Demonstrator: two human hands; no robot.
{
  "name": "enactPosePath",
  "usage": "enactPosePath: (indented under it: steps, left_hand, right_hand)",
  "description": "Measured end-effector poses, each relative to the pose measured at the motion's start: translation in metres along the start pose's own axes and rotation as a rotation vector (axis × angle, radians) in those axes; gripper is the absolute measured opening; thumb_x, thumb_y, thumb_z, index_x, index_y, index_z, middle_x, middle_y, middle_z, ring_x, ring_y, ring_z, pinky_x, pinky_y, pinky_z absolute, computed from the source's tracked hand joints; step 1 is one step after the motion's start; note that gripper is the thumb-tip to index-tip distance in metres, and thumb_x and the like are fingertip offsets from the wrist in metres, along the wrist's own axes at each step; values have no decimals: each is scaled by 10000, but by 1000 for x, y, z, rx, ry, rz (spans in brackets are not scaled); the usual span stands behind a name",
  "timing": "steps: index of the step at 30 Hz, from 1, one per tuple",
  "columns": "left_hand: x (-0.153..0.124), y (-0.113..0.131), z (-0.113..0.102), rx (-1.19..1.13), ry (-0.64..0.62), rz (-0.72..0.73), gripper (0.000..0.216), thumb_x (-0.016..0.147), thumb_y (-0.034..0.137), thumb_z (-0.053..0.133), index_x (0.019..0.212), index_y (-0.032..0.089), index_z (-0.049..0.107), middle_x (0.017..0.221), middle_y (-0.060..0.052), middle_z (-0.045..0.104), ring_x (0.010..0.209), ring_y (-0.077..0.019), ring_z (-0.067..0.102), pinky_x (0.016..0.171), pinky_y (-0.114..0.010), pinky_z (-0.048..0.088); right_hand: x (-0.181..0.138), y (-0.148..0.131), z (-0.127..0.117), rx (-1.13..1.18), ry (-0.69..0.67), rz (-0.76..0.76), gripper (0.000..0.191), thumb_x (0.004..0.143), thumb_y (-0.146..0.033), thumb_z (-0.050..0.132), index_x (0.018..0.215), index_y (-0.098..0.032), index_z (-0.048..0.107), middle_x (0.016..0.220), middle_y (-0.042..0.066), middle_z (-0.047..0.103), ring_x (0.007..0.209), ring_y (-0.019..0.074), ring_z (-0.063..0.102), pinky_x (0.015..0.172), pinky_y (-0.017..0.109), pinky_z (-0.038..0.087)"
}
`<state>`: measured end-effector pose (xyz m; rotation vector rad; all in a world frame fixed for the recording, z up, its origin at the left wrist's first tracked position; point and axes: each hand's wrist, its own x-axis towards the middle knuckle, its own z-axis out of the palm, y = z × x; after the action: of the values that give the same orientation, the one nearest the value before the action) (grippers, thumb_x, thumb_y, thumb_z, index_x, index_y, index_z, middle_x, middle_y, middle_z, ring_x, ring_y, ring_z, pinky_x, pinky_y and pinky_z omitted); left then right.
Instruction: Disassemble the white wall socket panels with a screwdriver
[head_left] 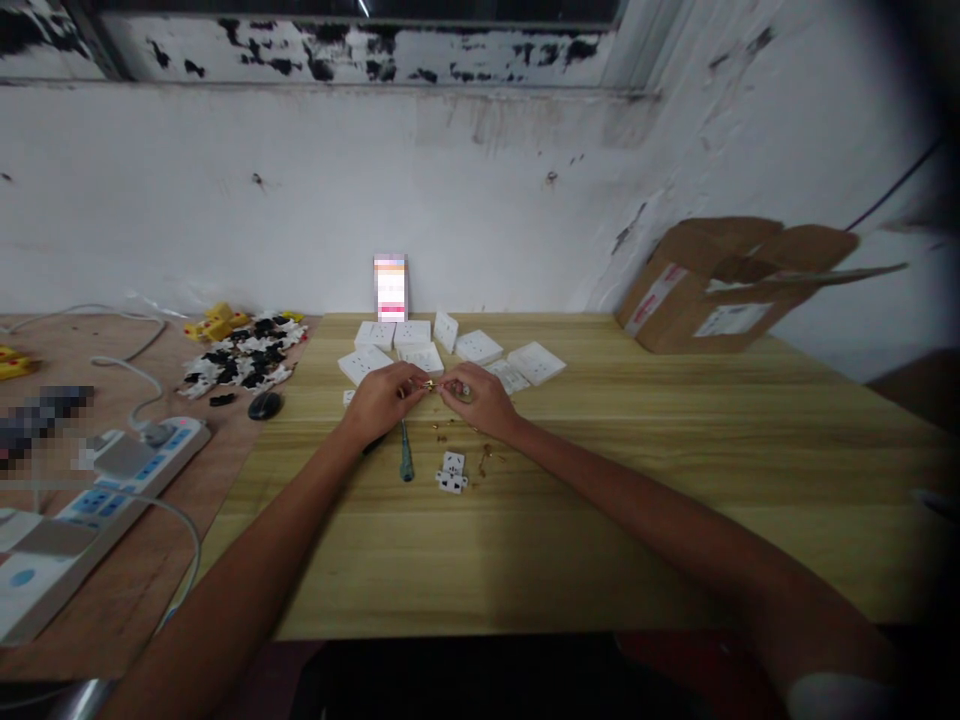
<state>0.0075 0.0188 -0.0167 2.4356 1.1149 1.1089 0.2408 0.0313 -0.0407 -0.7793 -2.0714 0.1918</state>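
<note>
Over the wooden table, my left hand (388,400) and my right hand (478,397) meet fingertip to fingertip. Both are closed in a pinch on a small brass-coloured metal piece (430,386) between them; its exact shape is too small to make out. Just behind the hands lie several white wall socket panels (478,347), some partly hidden by my fingers. A screwdriver with a teal handle (406,465) rests below my left hand. Nearer to me sits a white socket insert (452,474) with dark slots. Small brass parts (487,455) are scattered beside it.
A lit phone (391,288) leans on the wall. At the back right stands an open cardboard box (705,285). The left table carries a power strip (112,500) with cables, a black mouse (265,405), a pile of black and white pieces (244,355) and yellow items (217,322).
</note>
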Motion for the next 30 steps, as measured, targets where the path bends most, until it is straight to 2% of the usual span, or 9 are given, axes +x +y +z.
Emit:
enactPosePath:
  steps: [9,30]
  left_hand:
    - [0,-1,2,-6,-1,-16,142,926,267,714,1058,216,722,914,-18,728,749,-147,668,683,-266,520]
    - [1,-1,1,-60,-30,-23,123,903,248,719,1013,210,680,933,-10,708,722,-135,652,664,-262,505]
  right_hand:
    - [-1,-2,0,5,15,-15,47,969,-243,660,1008,-247,686,846,20,656,805,186,605,755,345,497]
    - [-2,-1,0,10,24,-40,10,955,-224,663,949,-232,665,820,16,629,794,183,601,730,336,475]
